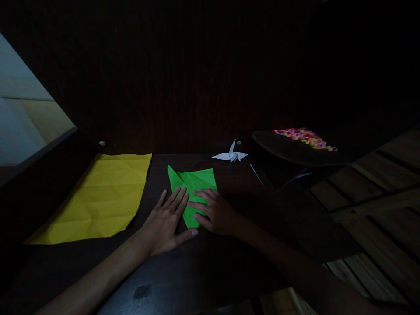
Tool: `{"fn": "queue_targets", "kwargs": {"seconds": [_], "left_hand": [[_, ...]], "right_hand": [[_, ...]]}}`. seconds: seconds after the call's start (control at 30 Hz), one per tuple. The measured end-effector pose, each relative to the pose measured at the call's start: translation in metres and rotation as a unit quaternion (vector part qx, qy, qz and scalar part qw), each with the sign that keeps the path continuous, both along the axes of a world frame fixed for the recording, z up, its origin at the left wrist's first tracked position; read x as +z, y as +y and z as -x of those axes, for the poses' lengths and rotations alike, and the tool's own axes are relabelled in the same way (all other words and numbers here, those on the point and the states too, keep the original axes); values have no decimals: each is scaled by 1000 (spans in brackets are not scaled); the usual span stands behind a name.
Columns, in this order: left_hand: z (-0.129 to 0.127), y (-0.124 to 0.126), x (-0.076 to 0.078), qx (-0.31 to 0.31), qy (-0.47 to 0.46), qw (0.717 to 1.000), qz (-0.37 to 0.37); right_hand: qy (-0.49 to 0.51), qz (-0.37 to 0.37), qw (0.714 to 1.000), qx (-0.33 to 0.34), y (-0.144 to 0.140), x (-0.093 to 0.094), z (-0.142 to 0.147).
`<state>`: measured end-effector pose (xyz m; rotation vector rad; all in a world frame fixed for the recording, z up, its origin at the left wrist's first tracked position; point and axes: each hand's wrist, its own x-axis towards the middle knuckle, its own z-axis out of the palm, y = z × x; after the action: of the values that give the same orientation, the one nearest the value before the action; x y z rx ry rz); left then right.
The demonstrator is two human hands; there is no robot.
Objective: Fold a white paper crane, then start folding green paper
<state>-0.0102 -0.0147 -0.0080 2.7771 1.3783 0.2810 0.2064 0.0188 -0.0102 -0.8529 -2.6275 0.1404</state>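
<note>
A partly folded sheet of green paper (pixel 197 178) lies on the dark wooden table. One flap at its upper left stands up from the rest, and the bottom narrows to a point. My left hand (pixel 166 223) rests over the paper's left edge, fingers stretched out and thumb reaching beneath the lower point. On the right side my right hand (pixel 215 213) lies with its fingers spread on the green surface. Both hands press flat and grip nothing. Parts of the paper are hidden under the fingers.
A creased yellow sheet (pixel 114 197) lies at the left. Behind the green paper sits a white origami crane (pixel 231 155). Small colourful pieces (pixel 306 138) are heaped on a dark rounded surface (pixel 288 151) at the right. A dark panel (pixel 183 78) rises along the back.
</note>
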Motion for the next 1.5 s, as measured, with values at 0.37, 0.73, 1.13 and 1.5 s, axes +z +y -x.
{"fn": "queue_targets", "kwargs": {"seconds": [0.37, 0.73, 1.13, 1.5], "left_hand": [[0, -1, -1, 0, -2, 1000, 1], [0, -1, -1, 4, 5, 1000, 3], [-1, -1, 1, 7, -1, 1000, 8], [1, -1, -1, 1, -7, 1000, 2]], "right_hand": [[6, 2, 1000, 0, 0, 0, 0], [1, 0, 1000, -2, 1, 0, 1], [4, 4, 1000, 0, 1, 0, 0], [8, 2, 1000, 0, 0, 1, 0]]}}
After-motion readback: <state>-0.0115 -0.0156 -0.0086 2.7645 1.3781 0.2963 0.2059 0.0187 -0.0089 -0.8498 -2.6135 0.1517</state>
